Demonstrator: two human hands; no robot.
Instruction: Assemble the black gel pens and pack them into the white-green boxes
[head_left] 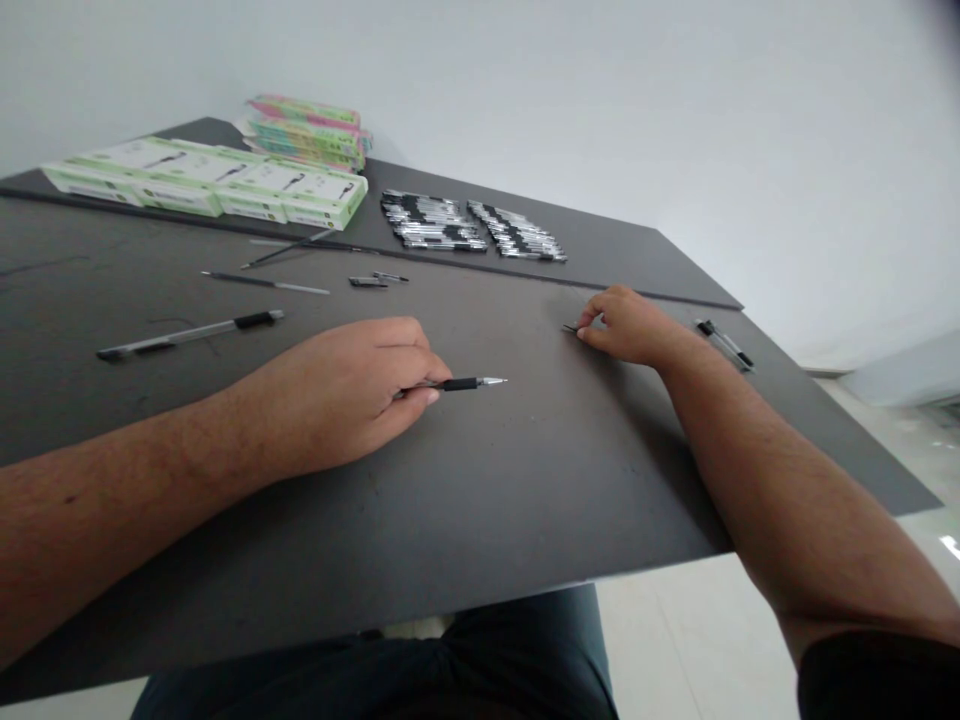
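Note:
My left hand is closed around a pen; its black grip and pale pointed tip stick out to the right, while its rear end is hidden in the fingers. Farther right, the thumb and fingers of my right hand pinch a small dark piece close to the tabletop. Only a thin end of that piece shows, so its kind is unclear. Two small dark-and-clear pieces, apparently pen caps, lie beyond my left hand. Left of them are a pen refill and another, darker refill lying at a slant.
A capped pen lies at left on the grey table. Behind stand green-and-white pen boxes, a stack of colourful packets and two rows of pens. More pen parts lie beside my right forearm.

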